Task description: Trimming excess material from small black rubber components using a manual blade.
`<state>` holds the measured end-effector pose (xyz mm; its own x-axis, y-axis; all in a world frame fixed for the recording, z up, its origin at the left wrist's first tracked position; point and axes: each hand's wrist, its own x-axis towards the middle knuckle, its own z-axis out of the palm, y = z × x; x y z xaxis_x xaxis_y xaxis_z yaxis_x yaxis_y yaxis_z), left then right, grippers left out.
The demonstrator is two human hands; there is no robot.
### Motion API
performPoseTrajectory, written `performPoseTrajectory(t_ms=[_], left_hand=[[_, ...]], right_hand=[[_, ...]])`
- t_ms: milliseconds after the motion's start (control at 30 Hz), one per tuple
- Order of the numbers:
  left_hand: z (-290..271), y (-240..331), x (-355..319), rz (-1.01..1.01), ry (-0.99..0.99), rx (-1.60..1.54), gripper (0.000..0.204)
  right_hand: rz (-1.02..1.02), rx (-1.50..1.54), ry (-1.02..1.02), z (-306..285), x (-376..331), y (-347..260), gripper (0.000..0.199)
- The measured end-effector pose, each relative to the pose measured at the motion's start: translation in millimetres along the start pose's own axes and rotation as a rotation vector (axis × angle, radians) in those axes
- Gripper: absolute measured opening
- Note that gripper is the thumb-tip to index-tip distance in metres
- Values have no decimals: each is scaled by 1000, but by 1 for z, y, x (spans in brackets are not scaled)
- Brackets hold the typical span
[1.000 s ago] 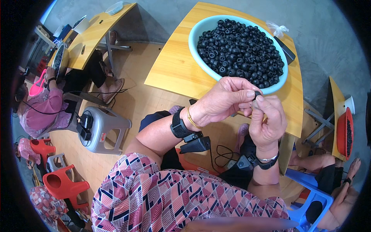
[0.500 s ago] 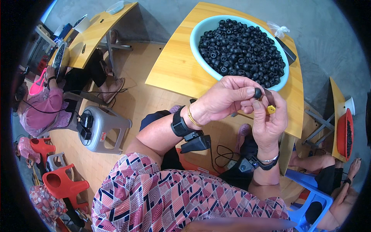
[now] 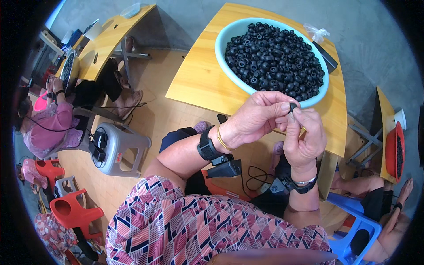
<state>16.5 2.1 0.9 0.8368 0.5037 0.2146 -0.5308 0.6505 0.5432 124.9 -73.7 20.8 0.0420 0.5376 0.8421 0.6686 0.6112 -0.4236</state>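
My left hand (image 3: 258, 117) and my right hand (image 3: 304, 137) meet at the fingertips just below the bowl's near rim. Between them they pinch one small black ring-shaped part (image 3: 293, 106). A bit of yellow shows under my right fingers (image 3: 303, 129); I cannot tell what it is. A wide light-blue bowl (image 3: 229, 66) heaped with several small black ring-shaped parts (image 3: 276, 59) stands on the yellow wooden table (image 3: 203, 79) in front of me. Both wrists wear dark bands with a small black device attached.
A clear plastic bag (image 3: 317, 32) and a flat black object (image 3: 325, 56) lie beyond the bowl. A grey stool (image 3: 117, 148) and red stools (image 3: 73, 212) stand at left. Another person (image 3: 46, 123) works at a second table (image 3: 106, 39). A red bowl (image 3: 393, 152) sits at right, near another person's hand (image 3: 393, 221).
My fingertips have closed together over the black part. The small yellow piece that showed plainly at my right fingers half a second ago is now mostly covered.
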Motion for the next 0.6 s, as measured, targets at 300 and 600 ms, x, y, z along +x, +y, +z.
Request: performPoseTrajectory(t_ms=[300, 600], left_hand=[[6, 5, 3, -47, 109, -101, 19], [5, 9, 2, -40, -62, -80, 22]], right_hand=[[25, 44, -79, 0, -4, 5, 22], [536, 457, 58, -11, 0, -5, 20]])
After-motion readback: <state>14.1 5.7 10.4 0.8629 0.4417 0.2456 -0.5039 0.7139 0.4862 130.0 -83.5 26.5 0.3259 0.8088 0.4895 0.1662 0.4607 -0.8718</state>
